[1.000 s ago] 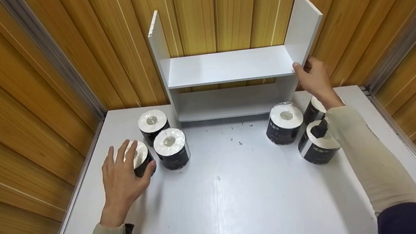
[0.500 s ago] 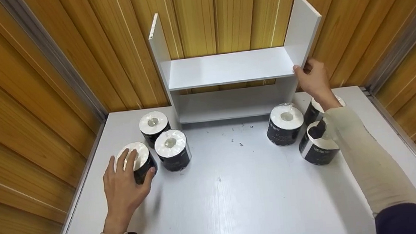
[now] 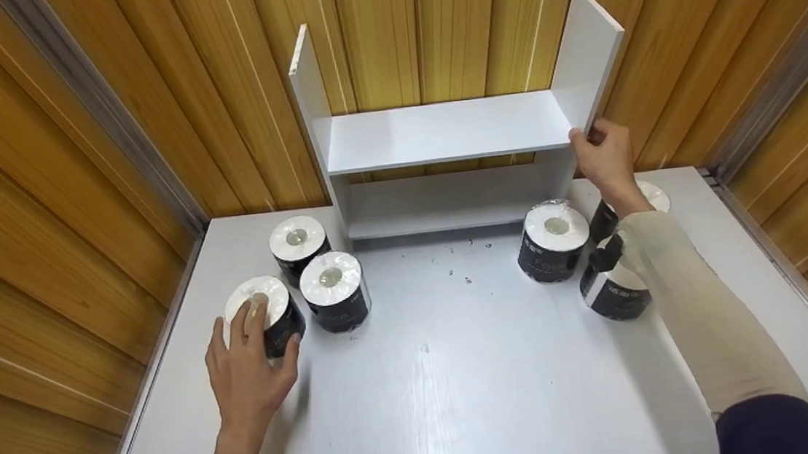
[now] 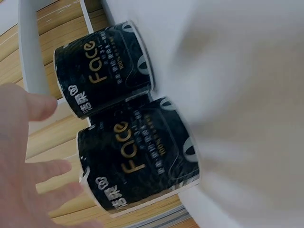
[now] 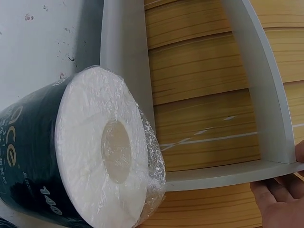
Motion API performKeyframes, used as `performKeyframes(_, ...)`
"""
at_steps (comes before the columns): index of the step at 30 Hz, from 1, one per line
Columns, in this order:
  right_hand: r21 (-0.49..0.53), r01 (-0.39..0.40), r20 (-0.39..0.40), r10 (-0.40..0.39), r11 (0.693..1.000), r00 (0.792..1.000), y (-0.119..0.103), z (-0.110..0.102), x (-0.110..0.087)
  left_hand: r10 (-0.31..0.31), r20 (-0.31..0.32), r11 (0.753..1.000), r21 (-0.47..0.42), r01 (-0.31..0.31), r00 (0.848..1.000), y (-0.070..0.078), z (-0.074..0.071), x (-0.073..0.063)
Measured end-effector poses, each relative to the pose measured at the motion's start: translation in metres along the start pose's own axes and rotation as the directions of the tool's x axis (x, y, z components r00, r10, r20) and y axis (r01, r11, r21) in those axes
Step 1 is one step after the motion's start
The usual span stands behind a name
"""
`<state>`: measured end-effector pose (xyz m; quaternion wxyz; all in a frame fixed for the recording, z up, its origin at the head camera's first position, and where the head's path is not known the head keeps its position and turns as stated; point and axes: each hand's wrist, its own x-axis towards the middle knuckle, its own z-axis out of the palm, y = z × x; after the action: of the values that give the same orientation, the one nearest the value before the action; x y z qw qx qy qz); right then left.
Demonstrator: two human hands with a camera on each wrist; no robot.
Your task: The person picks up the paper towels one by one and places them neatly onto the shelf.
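My right hand [image 3: 607, 162] grips the right side panel of a white two-tier shelf [image 3: 447, 132], thumb at the front edge and fingers behind; the right wrist view shows the same hand [image 5: 280, 199] at the panel. My left hand [image 3: 249, 379] has its fingers spread and loosely bent by the nearest left toilet roll [image 3: 285, 332], overlapping its top in the head view. In the left wrist view the fingers [image 4: 52, 171] hold nothing, and that roll [image 4: 137, 156] shows its black "Face" wrapper.
Two more toilet rolls, one at the back [image 3: 298, 240] and one in front [image 3: 334, 291], stand left of the shelf. Three stand right, one [image 3: 553, 243] by the shelf and two partly behind my right arm. Wood-patterned walls [image 3: 379, 31] enclose the white table [image 3: 446, 369].
My left hand has drawn slightly back toward me, showing more of the roll's top. My right hand keeps its hold on the shelf while the forearm shifts a little left.
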<state>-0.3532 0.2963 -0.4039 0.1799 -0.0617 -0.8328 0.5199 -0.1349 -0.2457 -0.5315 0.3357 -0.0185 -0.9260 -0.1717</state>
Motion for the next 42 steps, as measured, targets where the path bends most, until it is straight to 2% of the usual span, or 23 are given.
performKeyframes(4,-0.014,-0.015,-0.005,0.015,1.0,1.0,0.004,0.002,-0.002,-0.032,-0.006,0.999,0.01,0.032,0.999,0.0,0.006,-0.01)
performKeyframes(8,-0.03,-0.022,0.0,0.022,0.999,1.0,0.006,0.002,-0.004,-0.052,0.005,0.999,0.018,0.052,0.999,0.0,0.011,-0.012)
performKeyframes(18,-0.032,-0.012,0.009,0.012,0.999,1.0,0.002,0.003,-0.005,-0.117,-0.013,0.993,0.024,0.117,0.993,0.004,0.022,-0.007)
performKeyframes(28,-0.008,0.041,-0.026,-0.042,0.999,0.999,0.0,0.005,-0.002,-0.237,-0.067,0.971,0.009,0.238,0.969,0.011,0.032,-0.001)
performKeyframes(36,-0.016,-0.012,-0.017,0.011,1.0,1.0,0.002,0.003,0.0,-0.283,-0.064,0.959,0.004,0.283,0.957,0.01,0.038,0.0)
performKeyframes(42,0.018,-0.023,-0.024,0.023,1.0,0.999,0.001,0.003,0.001,-0.287,-0.064,0.958,-0.018,0.287,0.956,0.008,0.038,0.001)
